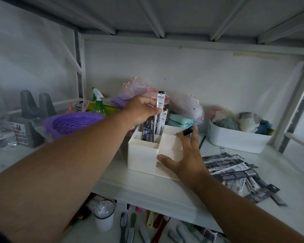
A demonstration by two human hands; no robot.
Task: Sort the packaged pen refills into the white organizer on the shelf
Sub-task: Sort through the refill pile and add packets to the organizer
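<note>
While pinched upright: flat glossy refill packet (161, 102).

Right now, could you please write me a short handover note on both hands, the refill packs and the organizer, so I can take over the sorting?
Left hand: grips one refill pack upright over the back compartment of the white organizer.
Right hand: open, fingers spread against the organizer's right side, thumb on its front edge, steadying it.
Done: a few packs already stand in the back compartments.
Left: seat the held pack, then sort the loose pile of packs lying on the shelf to the right of the organizer. The front compartments look unfilled.
</note>
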